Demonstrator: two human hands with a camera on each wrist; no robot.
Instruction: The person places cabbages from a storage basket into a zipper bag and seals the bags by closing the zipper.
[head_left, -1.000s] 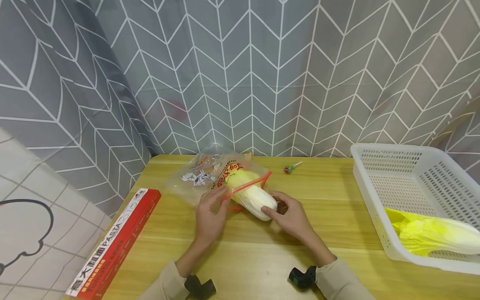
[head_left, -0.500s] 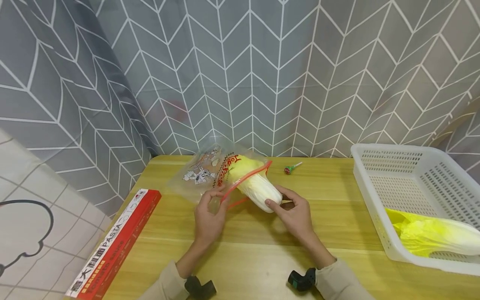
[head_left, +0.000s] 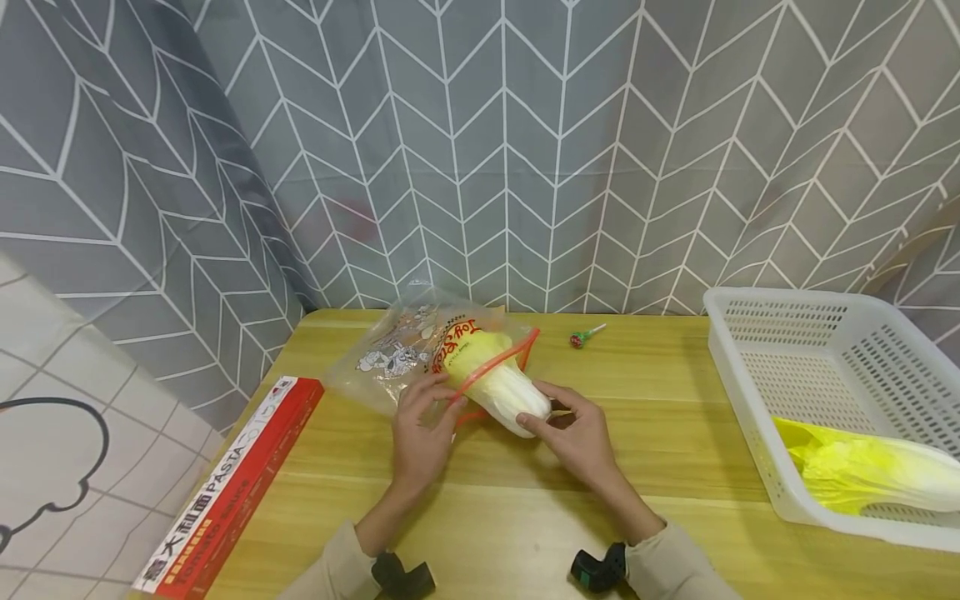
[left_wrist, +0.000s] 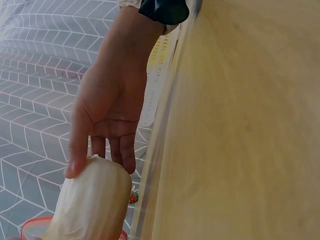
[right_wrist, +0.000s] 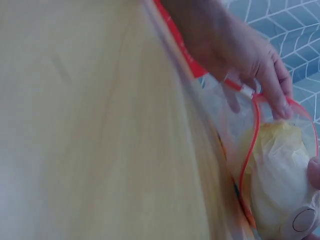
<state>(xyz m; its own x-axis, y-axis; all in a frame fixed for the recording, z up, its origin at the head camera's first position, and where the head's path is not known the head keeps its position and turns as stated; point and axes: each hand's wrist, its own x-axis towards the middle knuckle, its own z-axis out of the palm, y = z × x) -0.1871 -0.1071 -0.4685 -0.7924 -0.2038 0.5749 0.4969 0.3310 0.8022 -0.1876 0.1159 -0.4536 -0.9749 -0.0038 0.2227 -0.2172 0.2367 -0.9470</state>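
A pale napa cabbage (head_left: 510,400) lies slanted at the middle of the table, its yellow leafy end inside a clear printed zip bag (head_left: 397,354) and its white base sticking out of the red-edged mouth. My left hand (head_left: 422,433) pinches the bag's red edge at the near left corner; the right wrist view shows its thumb and fingers at that rim (right_wrist: 256,115). At the white base, my right hand (head_left: 581,433) holds the cabbage, thumb on top and fingers on the far side. The left wrist view shows that grip on the base (left_wrist: 92,200).
A white perforated basket (head_left: 738,433) stands at the right, with another napa cabbage piece (head_left: 870,471) in it. A lollipop (head_left: 581,338) lies behind the right hand. Along the left table edge lies a long red pasta box (head_left: 232,492). A grey patterned curtain (head_left: 525,167) hangs behind the table.
Half a second ago the cabbage base was farther up and right; it is now lower and to the left, with the right hand moving along. The left hand has kept the bag's edge.
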